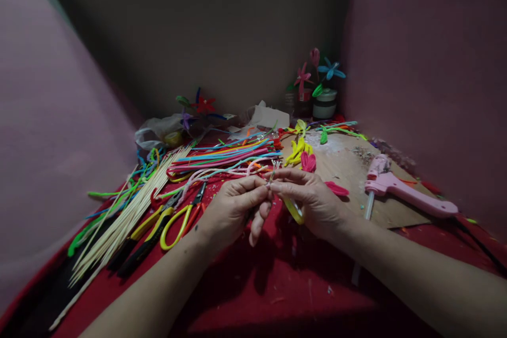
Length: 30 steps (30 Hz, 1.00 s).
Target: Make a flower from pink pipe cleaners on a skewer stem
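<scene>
My left hand [240, 200] and my right hand [312, 198] meet in front of me above the red cloth, fingertips pinched together. Thin pale ends [273, 167] stick up between the fingertips; they look like the ends of pipe cleaners. From beneath the fingers of my right hand hangs a yellow pipe-cleaner loop [293, 211]. Fingers hide most of the piece, so how the ends and loop join cannot be made out. Just beyond my right hand lie a pink pipe-cleaner petal [308, 161] and several yellow petals [298, 151].
Left of my hands are pliers [152, 227], yellow-and-red-handled scissors [180, 224], wooden skewers [130, 211] and colourful pipe cleaners [225, 157]. A pink glue gun [407, 193] rests on the brown board [340, 163] at right. Pipe-cleaner flowers [331, 69] stand behind, near a jar [325, 104].
</scene>
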Motion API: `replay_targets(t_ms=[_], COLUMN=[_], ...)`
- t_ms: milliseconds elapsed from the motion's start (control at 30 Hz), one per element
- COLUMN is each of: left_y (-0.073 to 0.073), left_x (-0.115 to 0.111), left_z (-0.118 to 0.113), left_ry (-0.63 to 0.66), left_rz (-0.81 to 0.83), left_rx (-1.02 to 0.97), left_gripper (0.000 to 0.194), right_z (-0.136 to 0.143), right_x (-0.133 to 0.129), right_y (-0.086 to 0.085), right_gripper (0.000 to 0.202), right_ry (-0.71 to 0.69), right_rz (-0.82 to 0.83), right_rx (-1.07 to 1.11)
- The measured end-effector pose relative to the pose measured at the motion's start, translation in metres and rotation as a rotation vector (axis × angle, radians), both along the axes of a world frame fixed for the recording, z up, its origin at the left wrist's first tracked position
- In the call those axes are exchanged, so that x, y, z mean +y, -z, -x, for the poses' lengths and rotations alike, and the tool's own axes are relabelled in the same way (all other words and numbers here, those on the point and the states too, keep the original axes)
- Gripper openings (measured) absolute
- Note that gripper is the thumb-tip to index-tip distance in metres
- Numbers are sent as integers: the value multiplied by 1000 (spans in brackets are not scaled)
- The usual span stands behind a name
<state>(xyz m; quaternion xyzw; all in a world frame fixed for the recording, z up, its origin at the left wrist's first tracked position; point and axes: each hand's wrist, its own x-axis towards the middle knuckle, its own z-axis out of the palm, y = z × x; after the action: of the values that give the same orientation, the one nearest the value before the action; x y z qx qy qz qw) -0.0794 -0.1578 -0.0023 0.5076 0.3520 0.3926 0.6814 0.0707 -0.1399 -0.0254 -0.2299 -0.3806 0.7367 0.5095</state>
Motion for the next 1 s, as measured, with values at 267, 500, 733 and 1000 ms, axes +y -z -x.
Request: replay_targets(t_ms=[267, 500, 733, 1000], left_y=[4, 3, 14, 13], left_x=[3, 2, -2, -5], left_z=[6, -4, -7, -7], left_ry=[228, -180, -413, -435], left_rz=[161, -326, -720, -754], left_rx=[-163, 355, 591, 599], left_gripper=[18, 13, 5, 7], right_z=[-1, 0, 3, 5], right_x=[0, 4, 3, 3], right_y=[-2, 6, 5, 8], right_gripper=[12, 10, 10, 14], right_ry=[-192, -10, 73, 106], right_rz=[67, 53, 61, 56], right_rx=[49, -22, -31, -105])
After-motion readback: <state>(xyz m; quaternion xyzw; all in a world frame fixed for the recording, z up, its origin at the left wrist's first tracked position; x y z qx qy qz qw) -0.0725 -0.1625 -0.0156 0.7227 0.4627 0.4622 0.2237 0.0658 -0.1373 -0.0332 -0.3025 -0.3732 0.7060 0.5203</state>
